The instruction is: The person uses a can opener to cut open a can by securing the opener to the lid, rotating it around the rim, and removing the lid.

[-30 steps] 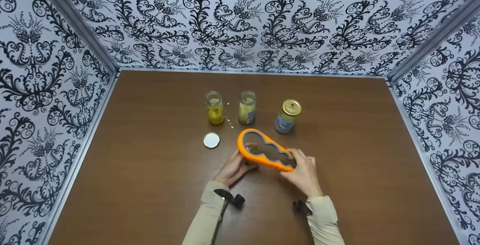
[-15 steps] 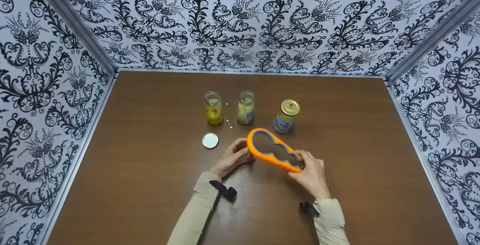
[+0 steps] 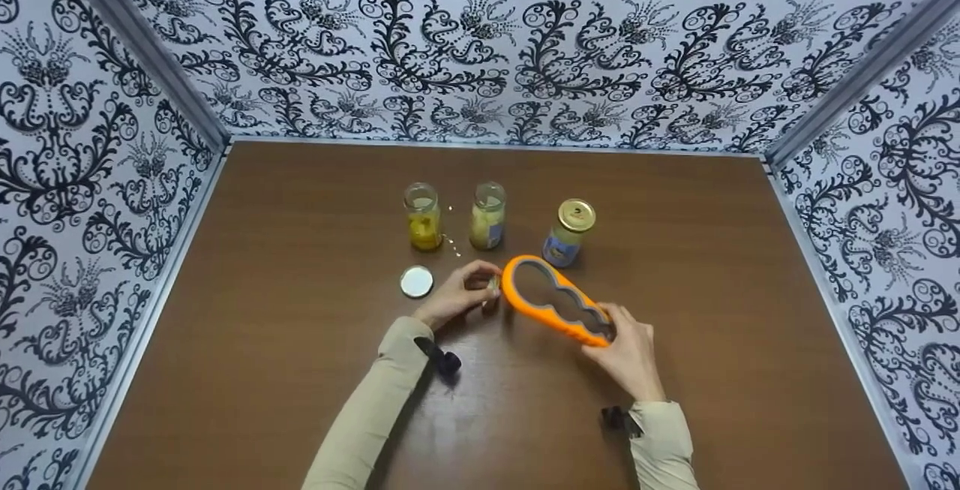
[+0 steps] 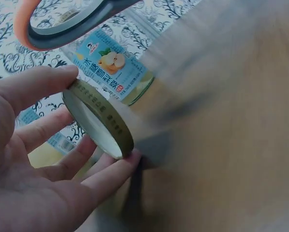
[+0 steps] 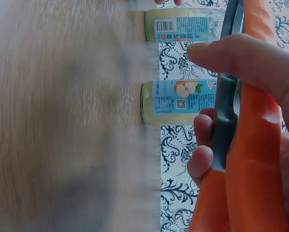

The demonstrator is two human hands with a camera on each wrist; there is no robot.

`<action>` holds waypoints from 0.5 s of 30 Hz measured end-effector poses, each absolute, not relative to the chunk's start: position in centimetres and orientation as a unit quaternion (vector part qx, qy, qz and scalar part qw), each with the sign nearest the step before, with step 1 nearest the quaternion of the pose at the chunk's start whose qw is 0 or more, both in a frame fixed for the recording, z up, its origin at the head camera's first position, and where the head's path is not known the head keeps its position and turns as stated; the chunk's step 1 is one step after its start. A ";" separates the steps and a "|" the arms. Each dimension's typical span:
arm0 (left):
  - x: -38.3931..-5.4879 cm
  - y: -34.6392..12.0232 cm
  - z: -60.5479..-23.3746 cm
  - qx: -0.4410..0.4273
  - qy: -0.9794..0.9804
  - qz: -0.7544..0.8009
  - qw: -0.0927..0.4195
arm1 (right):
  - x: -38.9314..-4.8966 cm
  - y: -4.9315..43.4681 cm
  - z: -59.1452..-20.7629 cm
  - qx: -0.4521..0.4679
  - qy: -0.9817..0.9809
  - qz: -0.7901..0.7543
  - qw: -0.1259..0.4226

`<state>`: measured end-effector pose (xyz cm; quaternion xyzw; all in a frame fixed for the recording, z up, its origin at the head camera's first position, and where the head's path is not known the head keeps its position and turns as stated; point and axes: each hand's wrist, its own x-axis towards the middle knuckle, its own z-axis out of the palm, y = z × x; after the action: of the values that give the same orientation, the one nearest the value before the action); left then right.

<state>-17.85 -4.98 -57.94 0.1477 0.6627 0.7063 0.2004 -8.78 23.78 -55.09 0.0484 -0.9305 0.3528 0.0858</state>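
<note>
My left hand holds a gold-rimmed jar lid between thumb and fingertips, tilted with its white inside toward the palm. In my right hand is an orange jar opener with grey scalloped inner edges, gripped at its narrow end above the table. The opener's wide end lies close beside the left fingertips in the head view. Behind the hands stand two lidless glass jars, one with yellow contents and one with pale contents. A third jar, to their right, wears a gold lid.
Another lid, white side up, lies on the brown table left of the left hand. Small white bits are scattered between the two lidless jars. Patterned panels wall the table at the back and sides.
My left hand has drawn out from under the opener, moving left and toward the jars, with the lid in its fingers. The right hand has shifted the opener slightly right.
</note>
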 end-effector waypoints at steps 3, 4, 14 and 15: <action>-18.4 -5.0 -57.3 0.165 0.688 0.682 0.186 | -8.7 23.9 -55.2 0.044 -0.931 0.351 0.087; -18.6 -5.0 -57.0 0.172 0.698 0.671 0.179 | -8.7 23.9 -55.2 0.044 -0.931 0.351 0.088; -19.7 -4.6 -55.3 0.224 0.853 0.467 0.068 | -8.7 24.0 -55.3 0.036 -0.928 0.357 0.098; -19.8 -4.5 -55.3 0.227 0.863 0.448 0.062 | -8.6 24.1 -55.3 0.035 -0.928 0.358 0.101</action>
<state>-19.76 -4.48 -55.29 0.2266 0.8627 0.4478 0.0618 -8.64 24.07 -55.28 0.0351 -0.9275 0.3581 0.1010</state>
